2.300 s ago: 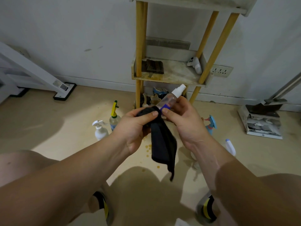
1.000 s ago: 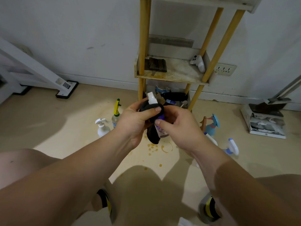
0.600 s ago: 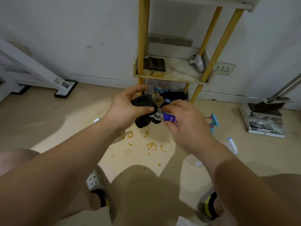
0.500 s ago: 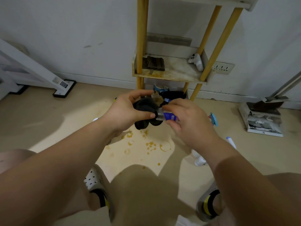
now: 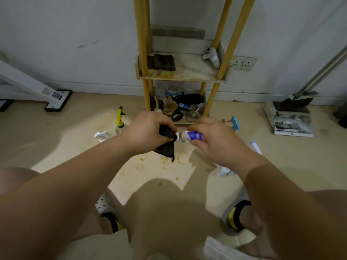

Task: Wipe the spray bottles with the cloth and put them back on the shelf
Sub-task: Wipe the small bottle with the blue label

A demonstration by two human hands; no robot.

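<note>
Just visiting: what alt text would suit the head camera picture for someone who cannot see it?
A person's left hand grips a black cloth round the nozzle end of a clear spray bottle held sideways in the right hand. Behind stands a wooden shelf.

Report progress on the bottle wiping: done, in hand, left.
Done: no spray bottle shows on the wooden shelf's middle board. In hand: the left hand holds the black cloth on the nozzle end of the small clear blue-labelled bottle, gripped by the right hand. Left: the yellow-trigger bottle, white pump bottle, blue-trigger bottle and white bottle on the floor.
</note>
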